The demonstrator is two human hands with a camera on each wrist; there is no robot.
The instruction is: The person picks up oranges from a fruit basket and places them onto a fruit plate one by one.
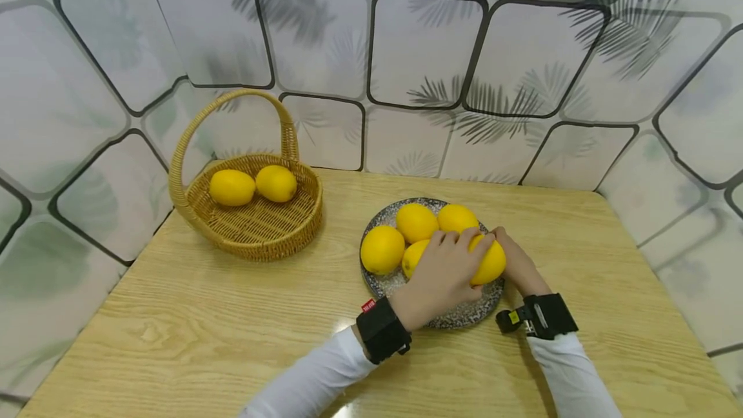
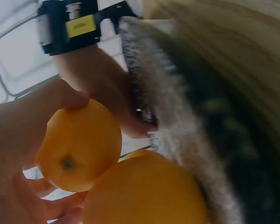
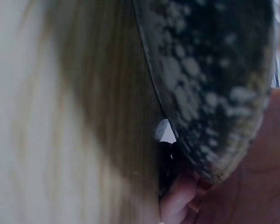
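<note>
In the head view my left hand (image 1: 444,269) holds a yellow lemon (image 1: 490,263) over the right side of a speckled grey plate (image 1: 458,321). The left wrist view shows the thumb on one side of this lemon (image 2: 79,144) and fingers behind it, with another lemon (image 2: 144,196) close by. My right hand (image 1: 518,263) grips the plate's right rim, thumb over the edge and fingertips (image 3: 179,196) underneath, partly hidden by the plate (image 3: 210,93). Several more lemons (image 1: 382,249) lie on the plate, one partly covered by my left hand.
A wicker basket (image 1: 273,249) with a tall arched handle stands at the back left of the wooden table (image 1: 191,328). Two lemons (image 1: 232,187) lie in it. A patterned wall covering (image 1: 426,50) closes off the back and both sides.
</note>
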